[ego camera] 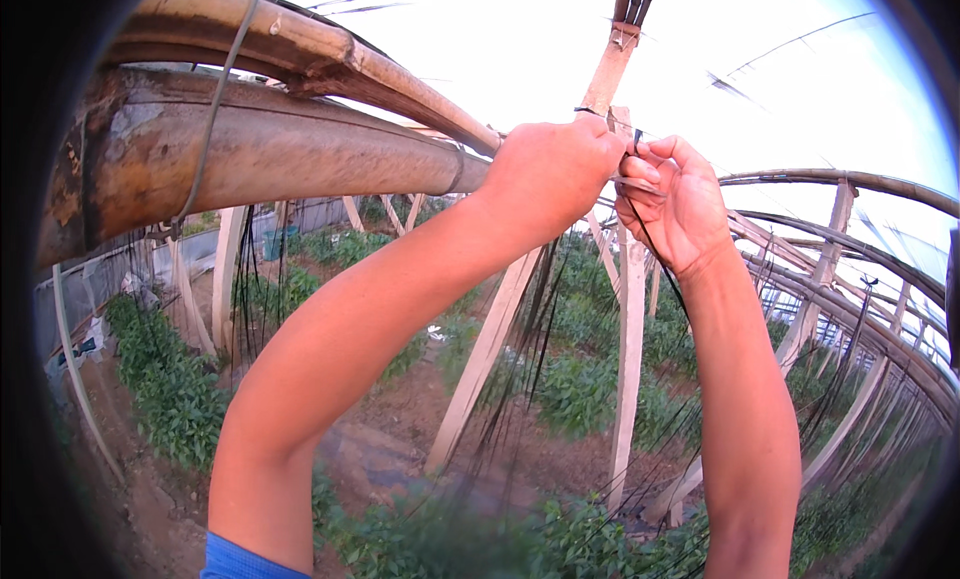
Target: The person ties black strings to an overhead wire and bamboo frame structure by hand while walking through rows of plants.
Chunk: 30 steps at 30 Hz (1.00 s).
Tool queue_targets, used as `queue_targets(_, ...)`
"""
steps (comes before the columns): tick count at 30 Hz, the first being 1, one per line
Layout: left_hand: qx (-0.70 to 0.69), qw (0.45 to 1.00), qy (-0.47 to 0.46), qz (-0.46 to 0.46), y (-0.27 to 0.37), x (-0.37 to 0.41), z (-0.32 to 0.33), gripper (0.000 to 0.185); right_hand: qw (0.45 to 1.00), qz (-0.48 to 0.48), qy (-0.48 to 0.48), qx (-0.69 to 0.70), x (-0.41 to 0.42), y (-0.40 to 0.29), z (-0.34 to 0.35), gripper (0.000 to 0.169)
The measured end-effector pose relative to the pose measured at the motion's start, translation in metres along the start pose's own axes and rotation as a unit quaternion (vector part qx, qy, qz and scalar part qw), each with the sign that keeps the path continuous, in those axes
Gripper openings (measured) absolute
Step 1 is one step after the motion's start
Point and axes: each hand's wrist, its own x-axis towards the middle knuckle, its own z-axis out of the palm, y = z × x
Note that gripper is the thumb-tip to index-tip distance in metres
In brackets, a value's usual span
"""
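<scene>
Both my arms reach up in front of an overhead frame. My left hand (pixel 559 163) is closed in a fist beside a post top, its back turned to me, and what its fingers grip is hidden. Close by on the right, my right hand (pixel 671 196) pinches a thin black cord (pixel 651 238) between thumb and fingers, palm towards me. The cord's tail hangs down across the right wrist. A pale flat strip (pixel 637 183) shows between the two hands. A blue sleeve (pixel 247 556) covers the upper left arm.
A thick bamboo pole (pixel 300 140) bound with wire (pixel 214 114) runs at the left. Pale posts (pixel 628 354) stand about me. Many black strings (pixel 525 331) hang over rows of leafy green plants (pixel 176 391). A teal bucket (pixel 274 244) stands farther back.
</scene>
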Motion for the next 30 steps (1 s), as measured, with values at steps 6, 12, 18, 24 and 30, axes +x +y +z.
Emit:
queue_targets(6,-0.117,0.991,0.043,0.043,-0.005,-0.004,-0.004,0.02,0.988,-0.083,0.067,-0.112,-0.002,0.007,-0.008,0.013)
queue_targets(12,-0.218,0.962,-0.113,-0.117,0.002,0.03,-0.05,0.033,0.927,-0.204,0.119,-0.29,-0.008,0.018,-0.006,0.023)
queue_targets(18,-0.156,0.984,0.072,0.04,-0.021,0.04,-0.002,0.031,0.954,-0.206,0.134,-0.172,-0.001,0.031,0.0,0.013)
queue_targets(24,-0.291,0.947,-0.069,-0.118,-0.017,0.046,-0.004,0.032,0.955,-0.208,0.21,0.015,0.022,0.039,-0.018,0.015)
queue_targets(30,-0.288,0.926,-0.143,-0.198,-0.014,0.055,-0.015,0.04,0.958,-0.207,0.182,-0.082,0.021,0.04,-0.006,0.013)
